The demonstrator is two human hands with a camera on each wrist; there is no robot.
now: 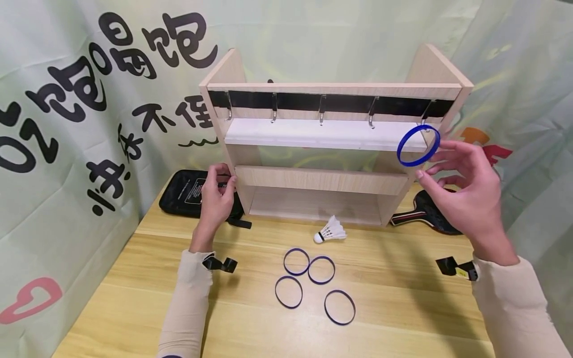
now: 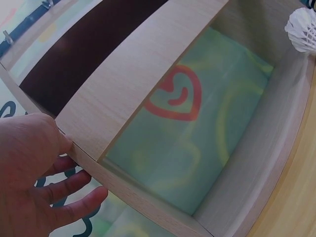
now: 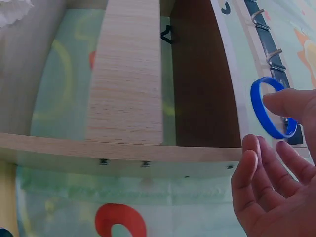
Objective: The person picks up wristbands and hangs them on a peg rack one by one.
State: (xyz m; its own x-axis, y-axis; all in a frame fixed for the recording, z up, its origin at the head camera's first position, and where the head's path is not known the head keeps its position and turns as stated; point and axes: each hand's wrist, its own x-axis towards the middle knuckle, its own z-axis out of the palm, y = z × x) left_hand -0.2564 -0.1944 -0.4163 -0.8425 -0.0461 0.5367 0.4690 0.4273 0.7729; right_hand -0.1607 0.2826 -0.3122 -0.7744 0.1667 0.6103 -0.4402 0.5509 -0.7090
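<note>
Shuttlecock (image 1: 331, 230), black case (image 1: 179, 195), paddle (image 1: 430, 214).

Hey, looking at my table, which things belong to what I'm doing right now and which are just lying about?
Likely part of the job:
Raised blue ring, near the rightmost hook
Four rings on the table
Wooden shelf
Its metal hooks

Probably just lying about:
Shuttlecock
Paddle
Black case

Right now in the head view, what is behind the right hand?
A black paddle lies on the table there, its handle pointing toward the wooden rack. The right hand covers part of the blade, so that stretch cannot be seen.
</note>
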